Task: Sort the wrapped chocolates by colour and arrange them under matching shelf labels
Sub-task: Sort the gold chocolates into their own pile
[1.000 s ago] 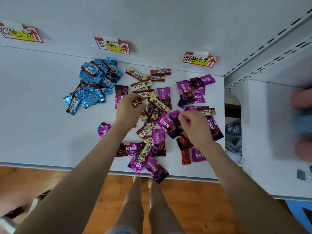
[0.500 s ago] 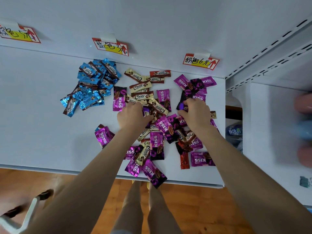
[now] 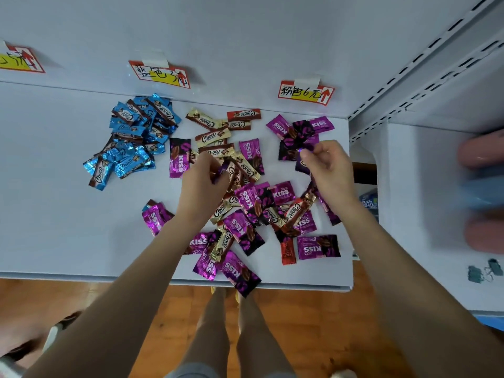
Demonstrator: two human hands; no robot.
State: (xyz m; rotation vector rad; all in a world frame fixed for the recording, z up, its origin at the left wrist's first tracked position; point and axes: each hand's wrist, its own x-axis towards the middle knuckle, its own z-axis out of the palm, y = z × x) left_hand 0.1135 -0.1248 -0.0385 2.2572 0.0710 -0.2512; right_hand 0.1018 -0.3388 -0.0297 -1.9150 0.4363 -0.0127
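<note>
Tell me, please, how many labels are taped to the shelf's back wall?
3: left label, partly cropped; middle label, above the blue chocolates; right label, above purple chocolates. More may lie off-frame.

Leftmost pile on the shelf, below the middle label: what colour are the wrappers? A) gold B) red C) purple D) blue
D: the blue chocolates lie bunched at the left of the shelf, below the middle label and apart from the mixed heap.
</note>
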